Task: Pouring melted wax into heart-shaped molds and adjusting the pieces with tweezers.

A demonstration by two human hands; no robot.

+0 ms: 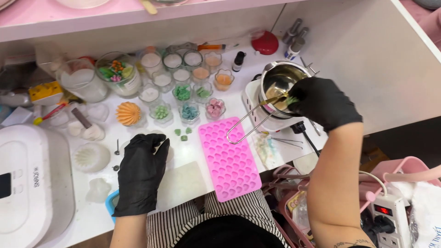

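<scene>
Reaching over the steel pot (279, 80), the right hand (321, 102) hides its rim.

A white table (367, 59) carries everything. Near the middle lies a pink mould (229, 158), with a white slab (181, 183) to its left. Small glass cups (183, 76) stand in rows farther back, two jars (98, 76) at far left, an orange candle (128, 113) near them, and a white hotplate (257, 115) at right.

At far left a white rounded machine (34, 183) with small dark screen (4, 185); behind it, a yellow flat package (45, 91).
</scene>
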